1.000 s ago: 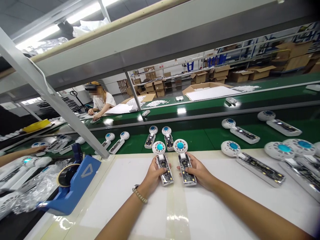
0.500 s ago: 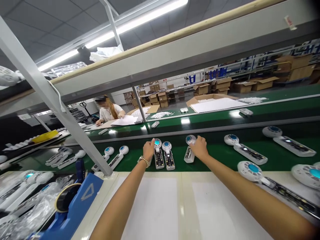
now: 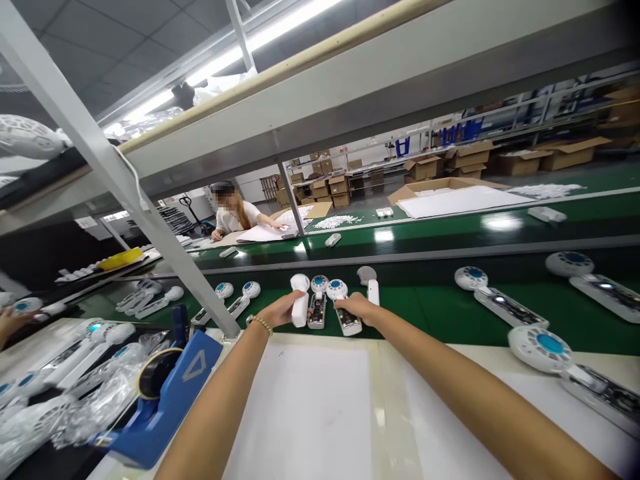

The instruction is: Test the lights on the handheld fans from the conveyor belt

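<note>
1. Head view: holding the plain white gadget [image 3: 299, 310] in the left hand [image 3: 281, 309], with fingers closed on its side and its smooth white part showing.
2. Holding the blue-dot gadget [image 3: 349, 319] in the right hand [image 3: 359, 307], with fingers bent over its see-through front and its dark insides and little lights in sight.
3. Between the two hands, on the green belt [image 3: 425, 303], one middle gadget [image 3: 317, 311], also with a blue dot on its round top.
4. Just past the right hand, a far gadget [image 3: 373, 291] with a white body and a greyish round top; partly hidden, so hard to say if touching the hand.
5. Around the left wrist, a bead band [image 3: 261, 325].
6. Over to the right, two long gadgets on the belt, and one big-looking gadget [image 3: 540, 348] at the edge of the white bench [image 3: 310, 407].
7. To the left, a blue tape holder [image 3: 173, 400] close to a crinkly clear bag [image 3: 95, 407], and a grey post [image 3: 186, 270] leaning across.
8. Farther back, a person [image 3: 233, 212] in a white top by a sheet, with one arm out, and some brown boxes [image 3: 423, 168] farther right.
</note>
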Demonstrator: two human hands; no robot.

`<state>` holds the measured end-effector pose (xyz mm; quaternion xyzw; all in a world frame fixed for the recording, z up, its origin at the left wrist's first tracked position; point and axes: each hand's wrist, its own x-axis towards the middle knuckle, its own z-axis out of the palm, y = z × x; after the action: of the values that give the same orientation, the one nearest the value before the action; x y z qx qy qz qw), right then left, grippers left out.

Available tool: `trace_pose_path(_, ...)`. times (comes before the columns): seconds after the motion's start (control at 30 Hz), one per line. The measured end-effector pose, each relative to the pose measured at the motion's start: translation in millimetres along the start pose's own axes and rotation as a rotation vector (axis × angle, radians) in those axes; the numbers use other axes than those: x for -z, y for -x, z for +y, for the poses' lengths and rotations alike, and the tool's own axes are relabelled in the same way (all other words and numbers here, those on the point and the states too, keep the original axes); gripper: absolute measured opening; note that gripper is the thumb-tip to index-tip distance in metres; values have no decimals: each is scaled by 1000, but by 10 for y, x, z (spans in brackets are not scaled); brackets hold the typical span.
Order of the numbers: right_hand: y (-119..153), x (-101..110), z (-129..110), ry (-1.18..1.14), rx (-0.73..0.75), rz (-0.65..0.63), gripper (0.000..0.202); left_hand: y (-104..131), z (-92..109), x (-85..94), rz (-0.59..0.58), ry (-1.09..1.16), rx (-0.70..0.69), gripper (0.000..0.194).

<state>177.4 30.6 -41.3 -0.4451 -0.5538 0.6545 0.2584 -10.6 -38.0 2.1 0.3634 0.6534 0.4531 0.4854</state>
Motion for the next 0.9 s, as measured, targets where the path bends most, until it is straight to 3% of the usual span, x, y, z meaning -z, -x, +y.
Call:
trace_pose_path(0.13,544,297,58,-231,-3,-151,25,332,-3,-183,-162,161,-61,31)
trace_pose_path(0.27,1065,520,203,-475,12,-213,38,553,-183,-685,-232,239,-83,34)
trace_pose_path(0.4,1328,689,437,-497,44,-100,45,658,-468,-1230,-292,338,-78,37)
trace_pose_path(0.5,1410,761,615,-507,68,2,50,686,-654,-1465,-344,484,-85,34)
trace_pose_path(0.67,1445,782,766,-566,167,70,63,692,-806,-1520,-458,486,-72,34)
trace_pose_path(0.9,1449,754,753,-505,192,54,72,722,-811,-1505,-345,288,-161,42)
